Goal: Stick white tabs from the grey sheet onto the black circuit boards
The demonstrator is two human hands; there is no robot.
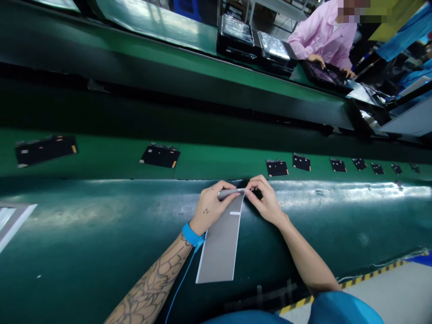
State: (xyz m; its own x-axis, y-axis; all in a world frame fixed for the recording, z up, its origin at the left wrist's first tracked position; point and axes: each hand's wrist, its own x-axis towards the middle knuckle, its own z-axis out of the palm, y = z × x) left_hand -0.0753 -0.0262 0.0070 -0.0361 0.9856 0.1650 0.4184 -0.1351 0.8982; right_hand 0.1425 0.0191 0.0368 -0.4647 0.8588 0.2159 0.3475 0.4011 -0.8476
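A long grey sheet with white edges hangs from my fingers and lies along the green bench towards me. My left hand is closed on its far end, which is bent over between thumb and fingers. At the far right corner of that end, thumb and fingertips of my right hand are pinched together; the exact contact is too small to make out. A short white strip crosses the sheet just below my left fingers. A blue wrist strap with a cord is round my left wrist.
Beyond the green bench, a green belt carries several flat black parts, among them one black part. More grey sheets lie at the left edge. Across the line, a person in pink handles a black tray.
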